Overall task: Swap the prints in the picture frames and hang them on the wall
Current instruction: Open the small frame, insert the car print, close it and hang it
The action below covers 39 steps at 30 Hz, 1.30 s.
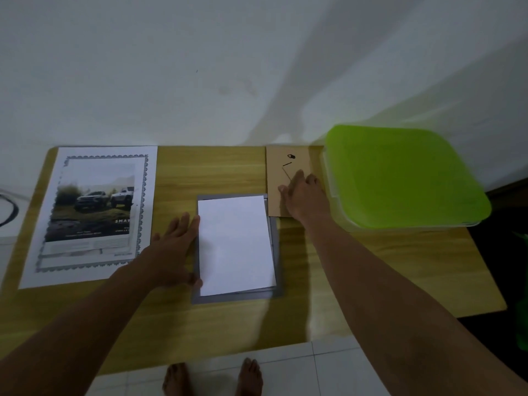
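Note:
A grey picture frame (275, 241) lies face down in the middle of the wooden table (211, 172), with a white sheet (235, 244) lying blank side up inside it. My left hand (174, 250) rests flat at the frame's left edge, fingers straight, thumb touching the sheet's lower left corner. The brown backing board (285, 164) with its black hanger clip lies at the back, right of the frame. My right hand (307, 195) lies on that board with fingers spread. A large print (94, 212) of two cars with a grey ornamental border lies at the left.
A container with a bright green lid (400, 175) stands at the back right, touching the backing board. The white wall (228, 67) rises right behind the table. A black cable (8, 210) curls at the far left. My bare feet (213, 378) stand on white floor tiles.

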Motion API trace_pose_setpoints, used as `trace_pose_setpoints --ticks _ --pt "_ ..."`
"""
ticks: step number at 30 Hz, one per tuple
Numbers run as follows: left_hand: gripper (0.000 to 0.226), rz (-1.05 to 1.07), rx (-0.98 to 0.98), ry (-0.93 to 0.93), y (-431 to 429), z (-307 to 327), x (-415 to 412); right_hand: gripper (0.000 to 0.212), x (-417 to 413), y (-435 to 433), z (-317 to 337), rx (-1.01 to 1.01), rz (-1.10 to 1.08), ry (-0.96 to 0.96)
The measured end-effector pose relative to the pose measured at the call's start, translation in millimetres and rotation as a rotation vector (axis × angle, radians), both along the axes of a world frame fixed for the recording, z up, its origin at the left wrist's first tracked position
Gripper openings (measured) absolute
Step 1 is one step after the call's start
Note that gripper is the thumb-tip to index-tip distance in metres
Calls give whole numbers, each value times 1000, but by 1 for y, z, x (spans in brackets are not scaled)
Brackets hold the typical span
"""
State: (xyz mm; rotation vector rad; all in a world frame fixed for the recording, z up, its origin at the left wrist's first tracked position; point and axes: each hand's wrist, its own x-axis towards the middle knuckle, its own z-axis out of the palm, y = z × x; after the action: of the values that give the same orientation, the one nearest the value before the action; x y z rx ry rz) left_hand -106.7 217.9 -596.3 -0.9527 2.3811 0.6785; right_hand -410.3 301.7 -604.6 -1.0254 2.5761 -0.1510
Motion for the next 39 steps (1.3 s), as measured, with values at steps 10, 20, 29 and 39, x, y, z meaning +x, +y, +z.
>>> trace_pose_setpoints --ticks 10,20,29,39 --pt "144 -53 2 -34 -2 10 2 40 3 5 -8 -146 70 53" --pt "140 -85 -28 -73 2 12 1 39 -3 1 -5 -114 45 23" --pt "132 -118 -50 -139 3 15 -7 22 -13 -5 2 -86 84 27" --pt "136 -166 -144 -177 1 17 -3 76 -9 -7 -3 -5 106 -16"
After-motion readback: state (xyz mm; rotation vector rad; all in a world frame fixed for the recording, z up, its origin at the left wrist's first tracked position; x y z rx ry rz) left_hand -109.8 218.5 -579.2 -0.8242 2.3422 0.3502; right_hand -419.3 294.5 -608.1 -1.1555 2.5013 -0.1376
